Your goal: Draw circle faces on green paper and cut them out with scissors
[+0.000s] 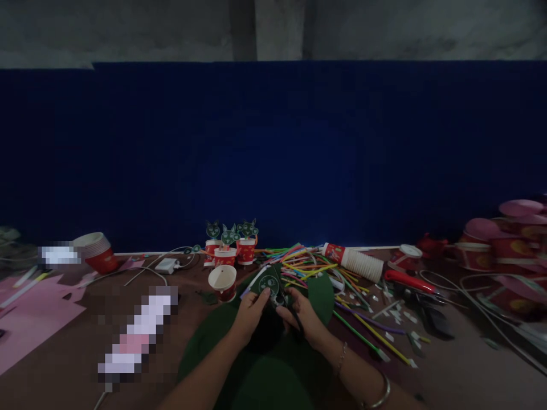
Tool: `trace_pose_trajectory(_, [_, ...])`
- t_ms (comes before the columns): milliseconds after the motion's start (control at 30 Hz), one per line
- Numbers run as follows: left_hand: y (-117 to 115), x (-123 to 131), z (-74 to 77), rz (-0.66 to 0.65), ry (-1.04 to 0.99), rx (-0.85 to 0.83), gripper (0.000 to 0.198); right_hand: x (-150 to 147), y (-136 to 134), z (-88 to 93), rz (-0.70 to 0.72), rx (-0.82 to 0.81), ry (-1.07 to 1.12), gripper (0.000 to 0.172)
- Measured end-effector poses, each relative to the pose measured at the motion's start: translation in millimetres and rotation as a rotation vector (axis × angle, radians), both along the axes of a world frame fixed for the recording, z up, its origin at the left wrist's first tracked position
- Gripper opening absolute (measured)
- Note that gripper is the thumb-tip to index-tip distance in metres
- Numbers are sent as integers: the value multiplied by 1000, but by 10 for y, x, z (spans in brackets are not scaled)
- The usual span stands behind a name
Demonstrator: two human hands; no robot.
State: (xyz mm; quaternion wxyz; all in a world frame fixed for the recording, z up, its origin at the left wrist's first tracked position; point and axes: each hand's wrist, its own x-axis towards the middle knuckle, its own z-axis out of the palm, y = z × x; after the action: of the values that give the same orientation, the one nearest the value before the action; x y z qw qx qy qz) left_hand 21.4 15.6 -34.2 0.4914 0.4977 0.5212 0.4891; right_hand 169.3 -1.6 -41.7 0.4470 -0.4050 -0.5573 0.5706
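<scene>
My left hand (253, 312) pinches a dark green paper sheet (268, 283) with a pale cat-like face drawn on it. Black scissors (296, 324) are in my right hand (302, 314), its fingers wrapped round the handles. The blades are at the sheet's right side, partly lost in shadow. Just right of the hands a rounded green piece (321, 293) shows. Beyond the sheet stand red paper cups (224, 257) with green animal faces on top, and nearer is an open cup (223, 282) with a white inside.
Coloured pipe cleaners (305, 263) and paper scraps lie behind and right. A toppled cup stack (362, 265) and a red-handled tool (410, 281) are farther right. Pink paper (38, 319), stacked cups (97, 251) and a blurred-out device (139, 336) with a cable are left. Pink-topped cups (496, 245) crowd the far right.
</scene>
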Motion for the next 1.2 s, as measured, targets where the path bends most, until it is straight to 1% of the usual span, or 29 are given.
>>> trace_pose_trajectory(67, [-12, -6, 16, -41, 11, -21, 51, -3, -12, 16, 4, 1, 4, 60])
trace_pose_trajectory(233, [-30, -15, 41, -80, 15, -37, 52, -6, -16, 29, -9, 12, -5, 57])
trace_pose_trajectory(433, [-31, -14, 44, -77, -32, -44, 49, -3, 2, 7, -18, 12, -7, 59])
trace_pose_trajectory(633, [-15, -33, 14, -77, -57, -61, 47, 17, -8, 16, 2, 6, -39, 63])
trace_pose_trajectory(800, [10, -51, -7, -55, -62, -53, 48, 23, -12, 20, -1, 16, -52, 61])
trace_pose_trajectory(900, [6, -37, -8, -50, -107, -46, 48, 18, 1, 8, 4, 6, -57, 62])
trace_pose_trajectory(1000, [-20, -7, -18, -32, -147, -61, 49, 1, 21, -14, -19, 4, -59, 62])
trace_pose_trajectory(1100, [-49, 18, -44, -76, -102, -67, 48, -15, 34, -25, -39, -9, -51, 61])
trace_pose_trajectory(1200, [-55, 20, -63, -107, -73, -64, 49, -19, 30, -13, -37, -30, -38, 64])
